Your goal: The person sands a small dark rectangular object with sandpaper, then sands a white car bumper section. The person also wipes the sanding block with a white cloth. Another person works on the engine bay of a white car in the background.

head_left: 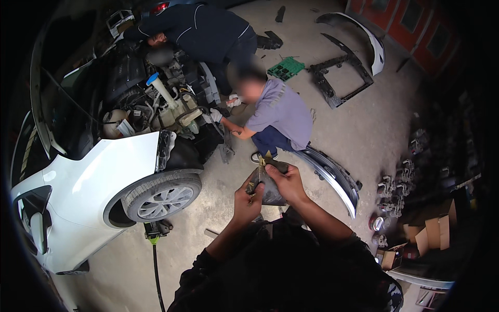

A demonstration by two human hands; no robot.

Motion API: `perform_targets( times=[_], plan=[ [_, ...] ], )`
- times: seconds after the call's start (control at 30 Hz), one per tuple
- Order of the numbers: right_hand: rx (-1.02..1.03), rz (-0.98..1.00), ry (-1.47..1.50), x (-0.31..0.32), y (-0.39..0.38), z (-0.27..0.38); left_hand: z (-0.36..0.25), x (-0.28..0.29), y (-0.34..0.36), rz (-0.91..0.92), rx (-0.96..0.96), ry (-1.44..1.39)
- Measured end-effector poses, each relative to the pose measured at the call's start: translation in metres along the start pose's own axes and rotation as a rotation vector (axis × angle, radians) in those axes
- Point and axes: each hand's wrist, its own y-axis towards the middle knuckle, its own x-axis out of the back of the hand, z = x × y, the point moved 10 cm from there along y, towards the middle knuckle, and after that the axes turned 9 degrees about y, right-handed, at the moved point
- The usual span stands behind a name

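Note:
In front of my body, both hands grip a dark grey, flat-sided piece [272, 194] whose kind I cannot make out. My left hand [247, 202] is closed on its left side, the thumb lying against its face. My right hand [287, 183] closes round the upper right corner, thumb pressed towards the top. Between the two thumbs a small yellowish, brass-coloured part [262, 162] sticks up at the upper end. My fingers cover much of the piece.
At left, a white car [83, 177] stands with its engine bay [171, 99] exposed, a floor jack [156, 229] beside the wheel. A gloved co-worker [283, 112] crouches ahead; another person [202, 31] leans over the bay. A bumper strip [332, 179], black frame [340, 78] and cardboard boxes [434, 233] lie rightward.

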Motion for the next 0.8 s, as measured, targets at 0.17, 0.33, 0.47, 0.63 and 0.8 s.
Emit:
perform_targets(
  times=[0.17, 0.33, 0.47, 0.63, 0.8],
  plan=[
    [-0.054, 0.34, -0.18, -0.028, 0.001, 0.003, 0.014, -0.014, -0.001, 0.292, 0.108, -0.03],
    [-0.076, 0.212, -0.018, -0.015, 0.015, 0.013, 0.012, -0.013, 0.013, 0.347, 0.149, -0.22],
    [-0.027, 0.033, 0.04, 0.0, 0.019, 0.016, 0.021, -0.002, 0.02, 0.145, 0.256, -0.439],
    [0.128, 0.071, -0.064, -0.016, 0.011, 0.03, 0.005, 0.009, 0.018, 0.021, 0.063, -0.141],
    [0.128, 0.327, -0.208, -0.048, 0.008, 0.033, 0.018, 0.004, 0.014, 0.224, 0.24, 0.01]
  ],
)
